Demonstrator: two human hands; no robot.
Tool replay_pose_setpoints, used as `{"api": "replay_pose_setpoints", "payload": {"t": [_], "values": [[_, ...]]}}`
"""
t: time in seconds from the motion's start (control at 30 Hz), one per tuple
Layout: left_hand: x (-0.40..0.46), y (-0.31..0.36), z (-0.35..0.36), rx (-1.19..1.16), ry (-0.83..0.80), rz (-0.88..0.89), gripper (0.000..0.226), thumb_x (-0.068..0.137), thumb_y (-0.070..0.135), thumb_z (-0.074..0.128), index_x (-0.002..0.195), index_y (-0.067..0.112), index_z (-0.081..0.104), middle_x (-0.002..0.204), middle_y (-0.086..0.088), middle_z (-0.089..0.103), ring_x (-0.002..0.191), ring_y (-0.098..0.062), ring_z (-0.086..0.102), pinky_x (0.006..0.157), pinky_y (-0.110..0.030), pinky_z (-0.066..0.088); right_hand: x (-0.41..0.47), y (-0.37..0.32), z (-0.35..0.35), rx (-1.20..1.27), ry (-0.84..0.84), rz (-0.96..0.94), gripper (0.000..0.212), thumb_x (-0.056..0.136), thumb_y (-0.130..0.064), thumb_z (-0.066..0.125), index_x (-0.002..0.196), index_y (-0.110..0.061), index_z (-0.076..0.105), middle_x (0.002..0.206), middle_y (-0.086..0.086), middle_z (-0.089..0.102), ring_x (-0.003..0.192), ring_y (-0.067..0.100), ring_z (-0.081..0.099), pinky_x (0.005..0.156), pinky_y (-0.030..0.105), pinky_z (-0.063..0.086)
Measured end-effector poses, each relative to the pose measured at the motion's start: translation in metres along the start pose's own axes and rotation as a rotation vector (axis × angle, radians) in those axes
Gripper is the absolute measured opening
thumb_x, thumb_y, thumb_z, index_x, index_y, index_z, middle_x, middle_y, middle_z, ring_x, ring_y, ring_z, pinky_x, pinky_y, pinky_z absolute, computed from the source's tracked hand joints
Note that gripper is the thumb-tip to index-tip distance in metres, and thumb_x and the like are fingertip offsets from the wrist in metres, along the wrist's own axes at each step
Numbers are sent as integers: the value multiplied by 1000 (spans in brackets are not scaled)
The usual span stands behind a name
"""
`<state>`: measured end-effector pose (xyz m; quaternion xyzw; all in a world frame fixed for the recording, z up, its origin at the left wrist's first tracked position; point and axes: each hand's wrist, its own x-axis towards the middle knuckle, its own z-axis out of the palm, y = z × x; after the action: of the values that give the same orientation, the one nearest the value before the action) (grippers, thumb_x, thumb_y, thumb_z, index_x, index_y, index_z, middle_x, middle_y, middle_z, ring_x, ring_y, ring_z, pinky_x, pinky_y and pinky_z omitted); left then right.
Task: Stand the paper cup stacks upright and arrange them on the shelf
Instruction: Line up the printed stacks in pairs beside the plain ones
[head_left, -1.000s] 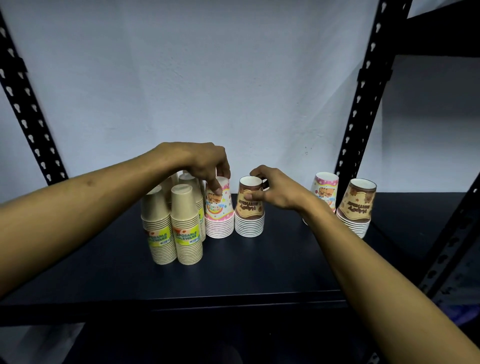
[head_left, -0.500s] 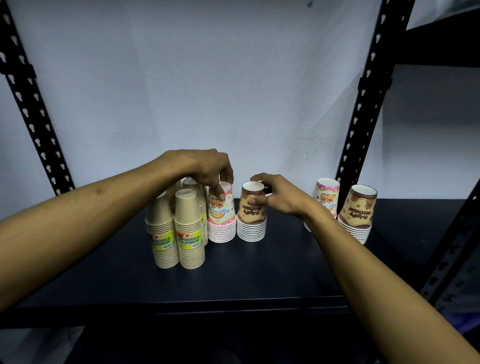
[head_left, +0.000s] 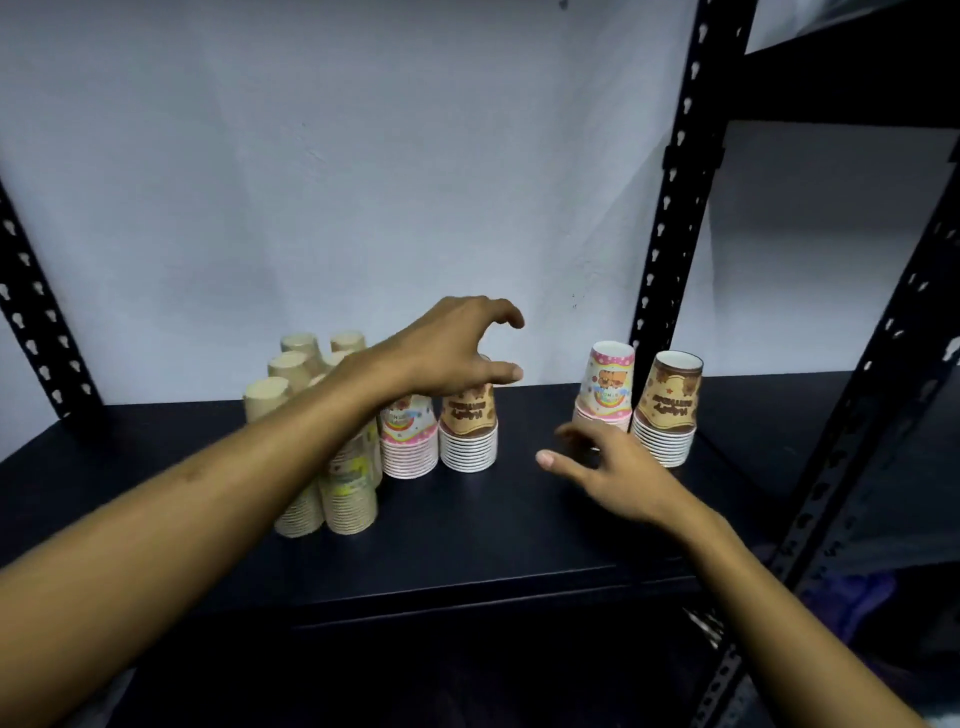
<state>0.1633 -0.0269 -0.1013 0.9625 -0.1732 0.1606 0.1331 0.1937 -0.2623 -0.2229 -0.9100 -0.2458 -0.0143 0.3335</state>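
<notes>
Several plain beige cup stacks (head_left: 291, 384) stand upside down at the left of the black shelf (head_left: 493, 530). Beside them stand a pink cup stack (head_left: 409, 441) and a brown cup stack (head_left: 468, 434). Further right, by the upright, stand a second pink stack (head_left: 609, 384) and a second brown stack (head_left: 669, 410). My left hand (head_left: 452, 353) hovers above the middle pair with spread fingers, holding nothing. My right hand (head_left: 618, 467) is low over the shelf, fingers loose, just in front of the right pink stack, whose base it hides.
A black perforated upright (head_left: 675, 208) rises behind the right pair, another (head_left: 36, 322) stands at the far left. A slanted black brace (head_left: 878, 415) crosses the right side. A pale wall backs the shelf. The shelf's front edge (head_left: 467, 597) runs below my arms.
Both hands have let go of the middle pink and brown stacks. My left hand rose and opened above them; my right hand moved right and down toward the right pair.
</notes>
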Motion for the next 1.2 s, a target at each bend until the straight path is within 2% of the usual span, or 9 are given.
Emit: {"api": "replay_pose_setpoints", "payload": {"t": [0.2, 0.37, 0.47, 0.57, 0.67, 0.83, 0.97, 1.07, 1.2], "values": [[0, 62, 108, -267, -42, 13, 59, 87, 44, 71, 138, 20, 54, 141, -1, 58, 131, -18, 52, 107, -29, 40, -58, 57, -5, -392, 33, 109, 57, 93, -69, 42, 134, -31, 55, 139, -8, 49, 134, 17, 41, 109, 44, 33], [4, 65, 183, -278, -157, -181, 73, 91, 56, 59, 146, 11, 41, 149, -10, 46, 137, -26, 44, 113, -42, 38, -75, 78, -14, -441, 142, 255, 58, 99, -61, 34, 145, -28, 45, 154, 1, 39, 144, 22, 32, 115, 43, 27], [9, 58, 203, -180, -173, -206, 77, 94, 61, 50, 150, 11, 35, 157, -12, 34, 147, -28, 29, 121, -43, 24, -70, 81, -20, -440, 143, 329, 60, 101, -58, 37, 147, -20, 43, 157, 9, 36, 146, 27, 29, 116, 43, 25], [18, 50, 211, -240, -182, -257, 85, 93, 62, 50, 157, 12, 23, 165, -12, 18, 154, -27, 10, 125, -43, 10, -53, 84, -22, -462, 117, 382, 61, 100, -59, 38, 141, -16, 46, 150, 12, 41, 141, 30, 35, 113, 45, 28], [33, 41, 214, -378, -155, -302, 95, 85, 63, 62, 155, 13, 22, 162, -9, 29, 151, -28, 23, 123, -47, 20, -33, 87, -23, -395, 146, 429, 72, 93, -65, 47, 140, -12, 43, 148, 14, 42, 138, 33, 36, 113, 47, 29], [61, 40, 211, -647, -11, -394, 99, 72, 54, 82, 150, 21, 30, 148, -1, 52, 134, -26, 51, 109, -40, 43, -2, 100, -30, -61, 354, 489, 112, 72, -71, 71, 155, -15, 18, 151, 11, 46, 143, 32, 33, 116, 52, 21], [73, 35, 222, -677, 102, -418, 84, 69, 50, 86, 139, 25, 49, 136, 4, 63, 124, -20, 60, 104, -38, 48, 8, 117, -29, -31, 389, 454, 89, 72, -72, 70, 144, -33, 37, 139, 3, 59, 137, 26, 42, 113, 51, 21], [73, 33, 223, -702, 121, -406, 80, 70, 41, 88, 138, 20, 51, 134, 2, 64, 122, -18, 61, 98, -29, 47, 8, 119, -28, -70, 410, 412, 79, 74, -69, 69, 139, -33, 44, 135, 1, 61, 133, 26, 47, 113, 52, 23], [66, 34, 223, -673, 113, -399, 81, 71, 44, 87, 139, 21, 50, 136, 1, 63, 124, -19, 60, 101, -33, 48, 6, 119, -26, -36, 432, 383, 74, 75, -63, 73, 134, -28, 44, 131, 1, 64, 127, 26, 53, 108, 47, 27]]}}
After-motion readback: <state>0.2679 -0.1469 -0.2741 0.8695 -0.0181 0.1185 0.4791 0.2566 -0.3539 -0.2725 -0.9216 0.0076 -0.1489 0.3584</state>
